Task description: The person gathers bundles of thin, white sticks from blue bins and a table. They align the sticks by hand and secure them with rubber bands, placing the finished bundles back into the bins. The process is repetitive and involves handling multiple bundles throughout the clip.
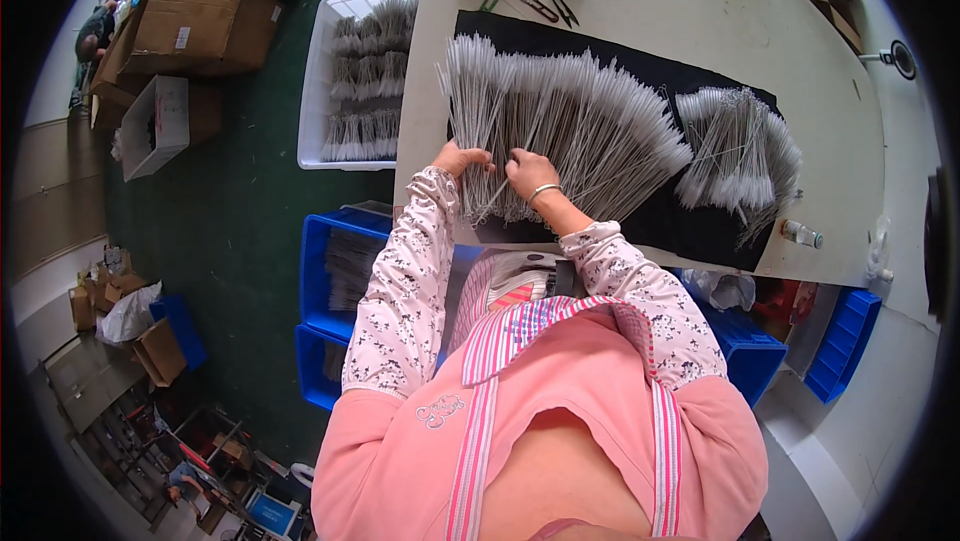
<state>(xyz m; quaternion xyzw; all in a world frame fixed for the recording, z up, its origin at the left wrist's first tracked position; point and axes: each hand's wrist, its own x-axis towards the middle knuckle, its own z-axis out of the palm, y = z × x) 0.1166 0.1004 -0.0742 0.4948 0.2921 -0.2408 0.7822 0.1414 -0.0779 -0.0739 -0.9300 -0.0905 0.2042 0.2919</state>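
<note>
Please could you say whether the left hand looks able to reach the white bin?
Probably yes: the white bin stands open beside the table, and nothing visible blocks the left hand, at the brushes.

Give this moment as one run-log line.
left hand: at wire brushes, grip unclear; right hand: same brushes, grip unclear; black cloth: under brushes; smaller pile: at right
</note>
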